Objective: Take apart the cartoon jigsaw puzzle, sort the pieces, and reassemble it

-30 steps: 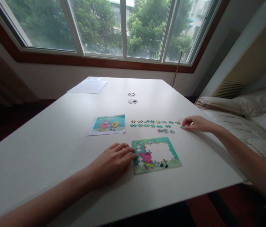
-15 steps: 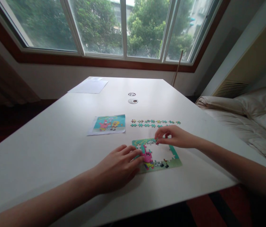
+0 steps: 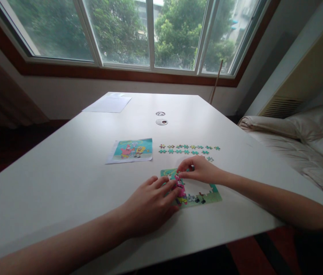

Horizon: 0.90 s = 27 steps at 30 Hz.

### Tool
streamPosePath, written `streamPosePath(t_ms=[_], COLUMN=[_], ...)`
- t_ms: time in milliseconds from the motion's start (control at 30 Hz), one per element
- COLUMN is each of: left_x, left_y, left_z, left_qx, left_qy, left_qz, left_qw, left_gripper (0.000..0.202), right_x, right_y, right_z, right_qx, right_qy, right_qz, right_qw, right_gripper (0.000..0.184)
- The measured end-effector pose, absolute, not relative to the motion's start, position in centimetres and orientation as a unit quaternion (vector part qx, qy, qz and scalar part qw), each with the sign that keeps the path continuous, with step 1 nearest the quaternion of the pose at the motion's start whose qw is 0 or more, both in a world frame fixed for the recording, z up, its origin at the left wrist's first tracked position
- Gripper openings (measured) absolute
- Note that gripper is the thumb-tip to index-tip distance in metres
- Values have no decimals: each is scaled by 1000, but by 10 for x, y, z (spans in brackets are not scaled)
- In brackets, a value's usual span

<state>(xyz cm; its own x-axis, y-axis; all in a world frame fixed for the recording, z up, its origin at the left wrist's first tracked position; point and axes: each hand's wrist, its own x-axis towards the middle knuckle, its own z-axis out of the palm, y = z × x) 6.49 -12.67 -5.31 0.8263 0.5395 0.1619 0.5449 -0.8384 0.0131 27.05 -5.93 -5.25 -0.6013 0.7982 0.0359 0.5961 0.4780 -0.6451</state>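
A partly assembled jigsaw puzzle point(image 3: 214, 197) lies near the front of the table, with its border, a pink cartoon figure and a bare white gap inside. My left hand point(image 3: 150, 202) rests on the puzzle's left side, fingers stretched out over the pink figure. At the top of that figure's head, my right hand point(image 3: 201, 170) pinches a small puzzle piece point(image 3: 177, 174), mostly hidden by the fingertips. Loose puzzle pieces point(image 3: 186, 146) lie in rows just beyond the right hand. Left of them sits a printed reference picture point(image 3: 132, 149) of the same cartoon scene.
Two round flat discs point(image 3: 161, 122) lie farther back on the white table point(image 3: 72, 164). White paper sheets point(image 3: 108, 104) rest at the far left corner. A pale sofa point(image 3: 281, 141) stands to the right, and a window is ahead.
My right hand has moved left across the puzzle, from the upper gap to the pink figure's head. My left hand has shifted slightly right over the puzzle.
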Motion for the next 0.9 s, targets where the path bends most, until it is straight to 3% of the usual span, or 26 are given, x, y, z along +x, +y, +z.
streamPosePath(t_ms=[233, 567, 733, 900], left_x=[66, 64, 56, 44], left_y=[-128, -128, -123, -120], left_z=[-54, -50, -47, -49], left_qx=[-956, -957, -955, -955], left_qy=[-282, -281, -283, -277], left_qz=[-80, -77, -87, -107], left_qw=[21, -7, -6, -11], left_gripper=[33, 36, 31, 21], right_x=[268, 273, 283, 301], right_y=[-66, -68, -71, -76], right_z=[-59, -58, -60, -53], right_qx=[-390, -356, -336, -294], right_qy=[-875, -903, -911, -928], right_qz=[167, 132, 147, 162], right_qw=[231, 202, 187, 164], right_gripper=[14, 17, 14, 22])
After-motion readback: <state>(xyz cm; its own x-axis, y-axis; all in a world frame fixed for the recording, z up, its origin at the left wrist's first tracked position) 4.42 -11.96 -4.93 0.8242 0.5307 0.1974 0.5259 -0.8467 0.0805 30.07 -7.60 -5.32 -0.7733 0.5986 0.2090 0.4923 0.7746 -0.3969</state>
